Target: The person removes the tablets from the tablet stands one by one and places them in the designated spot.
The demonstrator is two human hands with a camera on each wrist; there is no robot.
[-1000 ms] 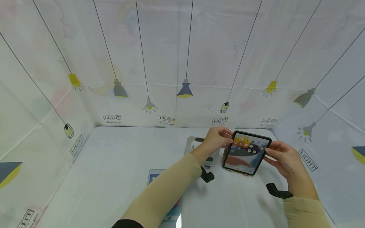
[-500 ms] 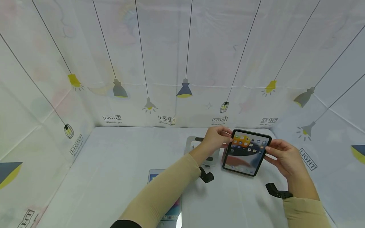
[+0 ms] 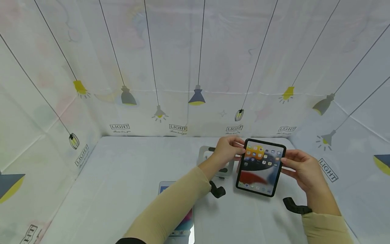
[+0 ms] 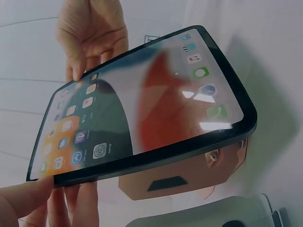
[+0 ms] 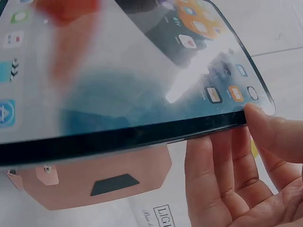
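A tablet (image 3: pixel 260 169) with a black rim and a lit screen of app icons is held tilted toward me, one hand on each side. My left hand (image 3: pixel 226 150) pinches its left edge, thumb on the front rim and fingers behind. On the opposite edge my right hand (image 3: pixel 303 166) pinches it the same way. The wrist views show a rose-coloured stand (image 4: pixel 210 178) with a dark pad, behind and below the tablet, which mostly hides it in the head view. Beside it, partly covered by my left hand, lies a pale grey holder (image 3: pixel 202 155) with dark pads.
A second tablet (image 3: pixel 189 226) with a white rim lies flat on the white table (image 3: pixel 131 169), partly hidden under my left sleeve (image 3: pixel 170 206). A white curtain (image 3: pixel 170 61) printed with hanging lamps surrounds the table at the back and sides.
Both hands have brought the black-rimmed tablet slightly left and toward me. Its lower edge sits lower in the head view, and the rose strip once visible beneath that edge is now hidden.
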